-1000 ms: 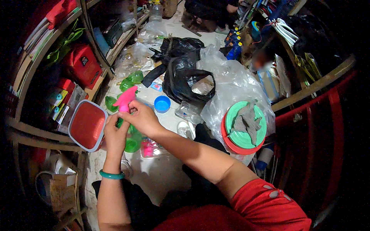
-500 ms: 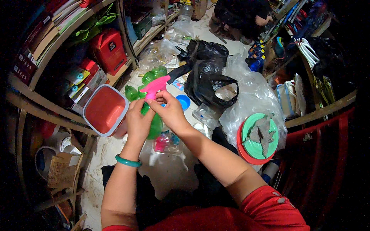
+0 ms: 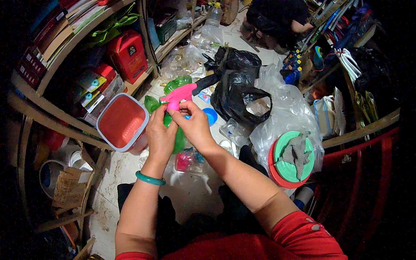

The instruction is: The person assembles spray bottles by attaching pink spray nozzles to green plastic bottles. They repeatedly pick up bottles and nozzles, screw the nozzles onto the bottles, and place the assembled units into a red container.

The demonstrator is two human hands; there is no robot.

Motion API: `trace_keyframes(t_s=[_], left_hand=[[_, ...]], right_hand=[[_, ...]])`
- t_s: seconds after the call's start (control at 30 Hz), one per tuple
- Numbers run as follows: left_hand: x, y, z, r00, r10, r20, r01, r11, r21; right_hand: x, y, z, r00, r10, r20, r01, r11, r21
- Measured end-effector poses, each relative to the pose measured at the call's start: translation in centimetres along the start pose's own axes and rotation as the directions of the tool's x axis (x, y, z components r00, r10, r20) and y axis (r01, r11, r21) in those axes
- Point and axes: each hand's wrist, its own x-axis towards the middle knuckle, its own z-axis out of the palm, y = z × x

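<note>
Both hands meet at a pink plastic spray head (image 3: 181, 93), in front of my body. My left hand (image 3: 159, 136), with a green bangle above its wrist, has its fingers closed at the base of the spray head. Pinched against the same base are the thumb and fingers of my right hand (image 3: 194, 125). Green see-through plastic (image 3: 180, 141) shows below and between the hands; whether it joins the spray head is hidden. More green bottle pieces (image 3: 151, 104) lie just beyond. A clear tray with pink pieces (image 3: 185, 161) sits beneath my forearms.
Left stands a red tub with a grey rim (image 3: 122, 122), beside wooden shelves of boxes. A black plastic bag (image 3: 236, 93) and clear plastic sheeting (image 3: 279, 112) cover the floor ahead. Right are green and red lids (image 3: 284, 173) under a grey cloth. Another person (image 3: 277, 21) crouches at the back.
The whole view has shifted slightly, so things appear a little further right. Both hands stay at the base of the spray head, with only small finger movement.
</note>
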Motion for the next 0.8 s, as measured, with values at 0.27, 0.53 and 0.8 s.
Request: trace_keyframes(t_s=[0.27,0.53,0.8], left_hand=[[0.5,-0.6,-0.2,1.000,-0.019,-0.012,0.017,0.990,-0.138],[1.2,-1.0,-0.7,0.985,-0.159,0.068,0.172,0.935,-0.311],[0.9,-0.9,-0.5,0.989,-0.048,0.143,0.101,0.913,-0.396]], right_hand=[[-0.7,-2.0,-0.8,0.991,-0.119,0.055,0.129,0.960,-0.248],[-0.6,-3.9,-2.5,0.994,-0.081,-0.077,0.069,0.985,-0.156],[1.7,-3.1,-3.9,0.995,0.003,0.103,-0.024,0.978,0.209]])
